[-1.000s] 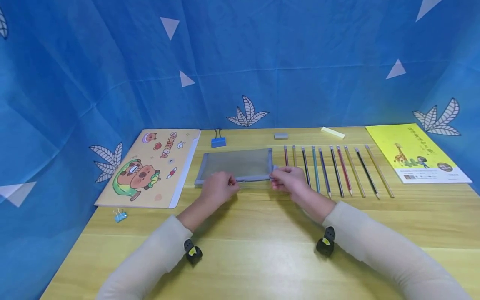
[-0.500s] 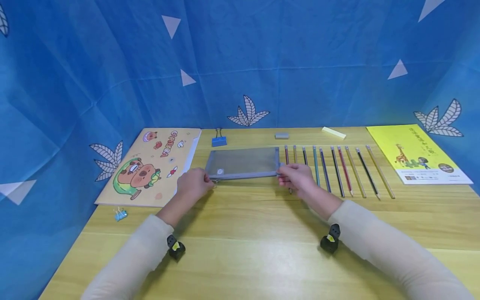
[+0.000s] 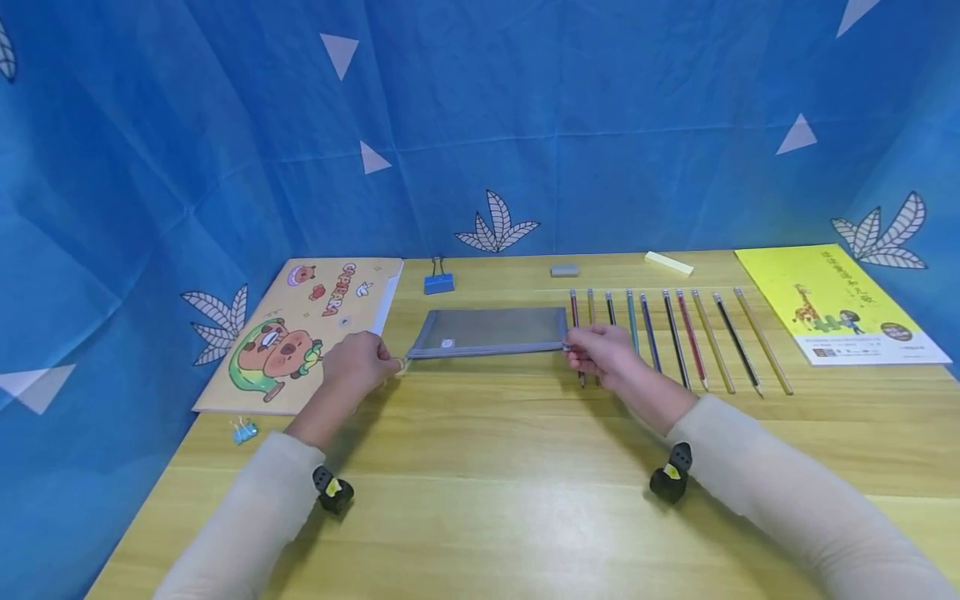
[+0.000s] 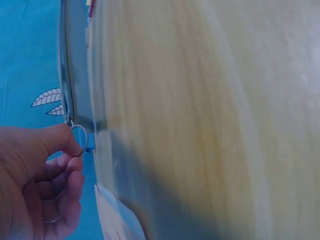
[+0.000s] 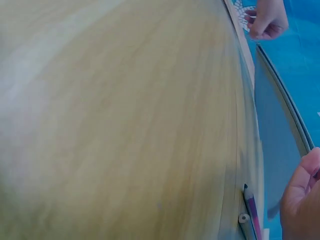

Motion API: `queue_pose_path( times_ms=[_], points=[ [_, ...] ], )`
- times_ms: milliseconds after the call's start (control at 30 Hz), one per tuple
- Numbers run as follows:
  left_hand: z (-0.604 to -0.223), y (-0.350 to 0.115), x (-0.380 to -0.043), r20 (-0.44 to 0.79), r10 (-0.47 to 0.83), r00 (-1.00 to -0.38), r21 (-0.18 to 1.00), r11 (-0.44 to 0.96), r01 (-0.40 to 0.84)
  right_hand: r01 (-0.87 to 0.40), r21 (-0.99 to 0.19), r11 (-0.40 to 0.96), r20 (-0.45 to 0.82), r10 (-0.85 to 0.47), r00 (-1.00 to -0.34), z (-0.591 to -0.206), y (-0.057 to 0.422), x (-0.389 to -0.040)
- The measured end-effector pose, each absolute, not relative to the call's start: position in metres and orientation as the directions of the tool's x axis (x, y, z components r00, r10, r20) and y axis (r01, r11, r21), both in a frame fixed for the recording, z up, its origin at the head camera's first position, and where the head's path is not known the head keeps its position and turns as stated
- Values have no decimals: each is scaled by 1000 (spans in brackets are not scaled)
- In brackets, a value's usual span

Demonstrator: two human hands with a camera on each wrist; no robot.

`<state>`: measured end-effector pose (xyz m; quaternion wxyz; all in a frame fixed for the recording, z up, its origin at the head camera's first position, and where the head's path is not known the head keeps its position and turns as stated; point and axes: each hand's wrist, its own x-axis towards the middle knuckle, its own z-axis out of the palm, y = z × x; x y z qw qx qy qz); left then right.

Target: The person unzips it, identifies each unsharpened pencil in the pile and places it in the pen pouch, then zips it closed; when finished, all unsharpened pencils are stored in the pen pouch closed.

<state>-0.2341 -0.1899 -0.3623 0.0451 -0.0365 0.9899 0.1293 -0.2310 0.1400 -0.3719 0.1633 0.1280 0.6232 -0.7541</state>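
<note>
A grey see-through zip pouch [image 3: 495, 328] is held between my two hands, its zipped edge facing me and raised. My left hand [image 3: 356, 367] pinches the ring pull [image 4: 87, 140] of the zipper between thumb and forefinger, just off the pouch's left corner. In the left wrist view the slider sits at the end of the zipper, and the other fingers curl loosely below. My right hand [image 3: 606, 350] pinches the pouch's right front corner, partly hiding it. Under and beside that hand lie pencils, among them a dark red one [image 3: 574, 310].
Several more pencils [image 3: 693, 342] lie in a row to the right. Behind are a blue binder clip [image 3: 439, 284], a grey eraser [image 3: 564, 271] and a pale yellow stick [image 3: 669, 264]. A capybara folder [image 3: 300, 333] and small clip [image 3: 244, 431] lie left, a yellow booklet [image 3: 836, 304] right.
My left hand has slid leftward along the zipped edge, from near the pouch's middle to past its left corner. The pouch has shifted right with my right hand, its front edge tipped up.
</note>
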Motion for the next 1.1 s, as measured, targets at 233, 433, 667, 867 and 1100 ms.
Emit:
queue_pose_path(
  times_ms=[233, 433, 667, 867, 1100],
  points=[
    [-361, -188, -232, -112, -30, -993, 186, 981, -51, 444, -877, -185, -429, -119, -896, -372, 142, -235],
    [-360, -181, -228, -139, 5, -990, 103, 995, -10, 484, -844, -231, -452, -179, -874, -370, 140, -233],
    [-355, -162, -219, -69, 162, -984, 84, 984, 156, 485, -839, -245, -440, -216, -871, -367, 137, -229],
    [-358, -143, -223, 228, 525, -820, 58, 834, 549, 490, -841, -229, -441, -233, -867, -366, 138, -230],
    [-363, -136, -227, 225, 567, -793, 52, 805, 591, 502, -850, -158, -456, -255, -853, -369, 140, -233]
  ],
)
